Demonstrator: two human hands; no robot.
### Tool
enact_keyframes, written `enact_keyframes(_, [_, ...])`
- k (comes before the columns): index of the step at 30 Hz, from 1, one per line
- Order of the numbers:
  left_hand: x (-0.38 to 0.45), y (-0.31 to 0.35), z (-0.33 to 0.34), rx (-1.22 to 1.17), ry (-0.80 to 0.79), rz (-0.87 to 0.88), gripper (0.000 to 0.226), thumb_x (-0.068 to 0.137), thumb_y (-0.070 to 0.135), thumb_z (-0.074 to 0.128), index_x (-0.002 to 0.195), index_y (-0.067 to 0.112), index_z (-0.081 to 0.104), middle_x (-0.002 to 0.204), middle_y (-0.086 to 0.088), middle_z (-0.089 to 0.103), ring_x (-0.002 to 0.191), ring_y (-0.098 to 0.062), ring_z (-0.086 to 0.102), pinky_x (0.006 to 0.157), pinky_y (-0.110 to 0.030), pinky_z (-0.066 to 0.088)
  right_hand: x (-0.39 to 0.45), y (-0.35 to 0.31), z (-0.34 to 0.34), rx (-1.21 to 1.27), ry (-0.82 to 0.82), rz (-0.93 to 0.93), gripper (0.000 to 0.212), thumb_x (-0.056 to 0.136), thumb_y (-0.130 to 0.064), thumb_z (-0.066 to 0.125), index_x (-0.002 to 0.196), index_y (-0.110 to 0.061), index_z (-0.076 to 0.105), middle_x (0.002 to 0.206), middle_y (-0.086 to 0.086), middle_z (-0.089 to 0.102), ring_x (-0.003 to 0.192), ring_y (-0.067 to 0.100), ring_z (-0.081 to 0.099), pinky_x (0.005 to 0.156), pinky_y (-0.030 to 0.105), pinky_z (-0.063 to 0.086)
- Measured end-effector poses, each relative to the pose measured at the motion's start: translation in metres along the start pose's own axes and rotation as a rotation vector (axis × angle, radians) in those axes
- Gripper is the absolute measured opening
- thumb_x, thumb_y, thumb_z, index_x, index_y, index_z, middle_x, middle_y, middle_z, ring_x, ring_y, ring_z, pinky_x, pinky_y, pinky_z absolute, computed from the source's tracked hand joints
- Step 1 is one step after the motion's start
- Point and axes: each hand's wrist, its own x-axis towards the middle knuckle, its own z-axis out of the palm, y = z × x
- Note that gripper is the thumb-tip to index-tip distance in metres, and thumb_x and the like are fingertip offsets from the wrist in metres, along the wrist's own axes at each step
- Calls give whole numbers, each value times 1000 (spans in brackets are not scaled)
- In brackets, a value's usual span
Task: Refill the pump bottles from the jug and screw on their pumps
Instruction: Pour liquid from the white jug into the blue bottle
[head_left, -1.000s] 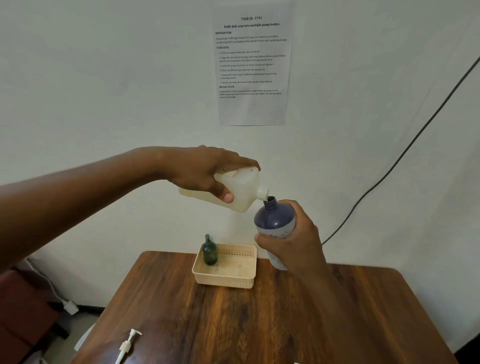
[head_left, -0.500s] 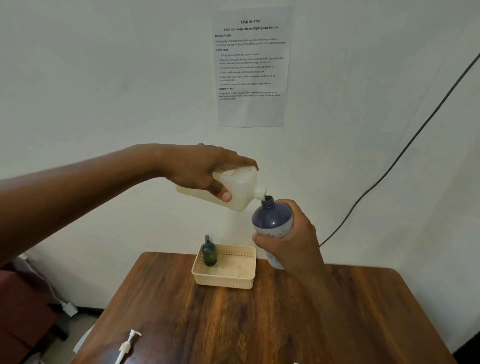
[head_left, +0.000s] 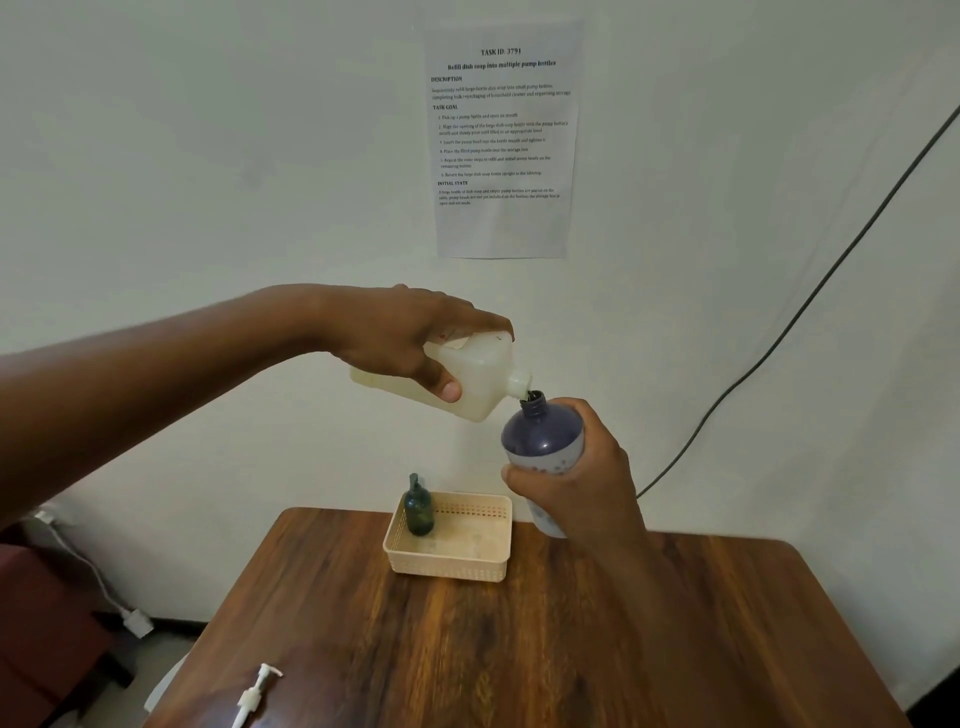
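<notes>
My left hand grips the tilted jug, spout at the purple bottle mouth; right-hand fingers wrap the bottle, steadying it for pouring.

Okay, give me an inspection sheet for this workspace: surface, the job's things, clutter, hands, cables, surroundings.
Surface: wooden table, brown grain, bare across the middle.
Job's things: white jug tipped, its spout at the mouth of the purple bottle, both held above the table; green pump bottle upright in the back left corner of the beige basket; loose white pump lying at the table's near left edge.
Clutter: nothing seen.
Hands: left hand grips the jug from above; right hand grips the purple bottle.
Cables: black cable runs diagonally down the wall; white cord with plug by the floor, left.
Surroundings: pale wall with a printed task sheet.
</notes>
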Motion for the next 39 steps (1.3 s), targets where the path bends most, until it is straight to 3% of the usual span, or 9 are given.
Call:
enact_keyframes(8, [-2,1,-2,10,-5,12,88,86,57,71,160,38,27,137,16,48,124,-14,46,107,-33,40,0,-2,1,7,-4,5,71,58,-51,76,119,-34,45,100,-27,55,89,6,62,64,2,46])
enact_keyframes(12, [-2,1,-3,16,2,6,85,90,51,75,159,40,27,133,18,46,123,-15,45,107,-32,39,0,-3,3,27,-12,21,69,58,-53,72,118,-32,44,99,-28,52,89,6,60,72,6,44])
enact_keyframes(15, [-2,1,-4,17,0,5,90,82,60,69,159,41,26,133,18,47,123,-14,46,107,-32,40,0,-4,2,5,-6,14,68,59,-52,72,117,-34,43,98,-31,50,87,2,59,65,0,42])
enact_keyframes(23, [-1,0,-4,21,4,3,84,90,46,76,159,42,27,132,18,48,122,-15,47,105,-33,41,-1,-5,2,1,15,-2,70,57,-49,77,118,-34,47,98,-26,56,88,5,61,64,-1,44])
enact_keyframes(27, [-1,1,-6,14,1,14,85,89,48,77,159,41,28,132,17,47,123,-16,47,105,-32,41,0,-4,4,27,1,24,71,54,-57,71,117,-35,44,99,-28,53,90,3,60,69,5,48])
enact_keyframes(32, [-1,2,-8,15,-1,22,88,85,56,74,158,40,29,130,19,47,121,-13,46,98,-27,37,0,-5,4,24,15,14,66,53,-60,72,110,-39,46,97,-31,53,95,-13,56,64,-1,43])
enact_keyframes(36, [-1,1,-8,19,-8,20,87,85,56,73,158,40,29,129,19,47,120,-14,46,98,-28,37,1,-5,5,13,10,19,65,55,-55,72,111,-37,44,97,-33,50,90,-6,58,65,-3,41])
enact_keyframes(39, [-1,1,-8,21,-16,16,89,82,59,71,158,40,29,129,19,47,120,-14,47,98,-28,37,1,-7,5,6,11,26,68,53,-63,68,112,-38,44,96,-33,49,86,-3,59,65,-4,40])
